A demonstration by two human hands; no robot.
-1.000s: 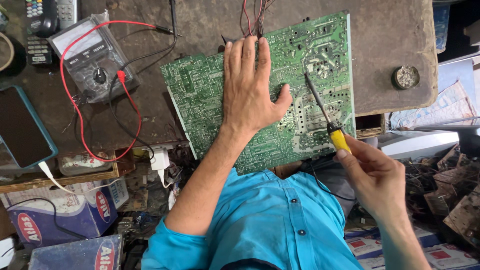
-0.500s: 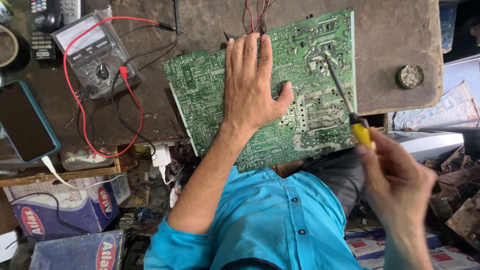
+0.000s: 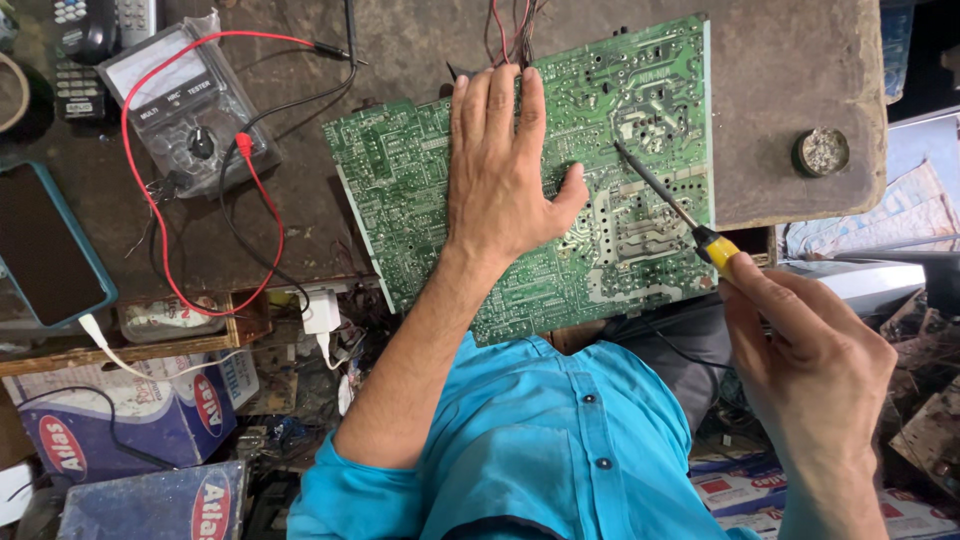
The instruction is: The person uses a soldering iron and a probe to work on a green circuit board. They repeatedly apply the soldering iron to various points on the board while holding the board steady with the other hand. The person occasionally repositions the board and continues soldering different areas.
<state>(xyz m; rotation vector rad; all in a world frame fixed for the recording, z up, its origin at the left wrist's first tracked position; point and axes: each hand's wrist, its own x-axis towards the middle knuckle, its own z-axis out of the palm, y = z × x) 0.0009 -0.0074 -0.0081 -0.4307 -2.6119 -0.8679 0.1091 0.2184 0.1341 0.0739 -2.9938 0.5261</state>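
- The green circuit board (image 3: 400,190) lay solder side up in the upper middle of the frame, on a worn brown bench top (image 3: 790,60), with its lower edge hanging a bit over the bench's near edge.
- Left hand (image 3: 500,175) was flat on the board's centre, fingers together and pointing to the top of the frame, thumb spread to the right. Not gripping anything, just an open palm pinning the board down.
- Right hand (image 3: 810,370), at lower right, was closed around the yellow handle of a soldering iron (image 3: 668,195). The dark shaft ran up and left, and the tip sat over the solder joints right of centre, near the left thumb. Couldn't tell whether the tip actually touched the board.
- Red and dark wires (image 3: 512,25) came off the board's top edge.
- My read: this was the bit where the iron gets lined up on a joint. The next move would call for a steady tip on one pad without bridging the neighbours, and the left hand keeping the board from sliding.
- At upper left sat an analog multimeter (image 3: 185,105) with its red test lead (image 3: 150,210) looping down toward the bench edge.
- A phone in a blue case (image 3: 45,250) lay at the left edge.
- A small round tin (image 3: 821,151) sat at upper right, well apart from the board.
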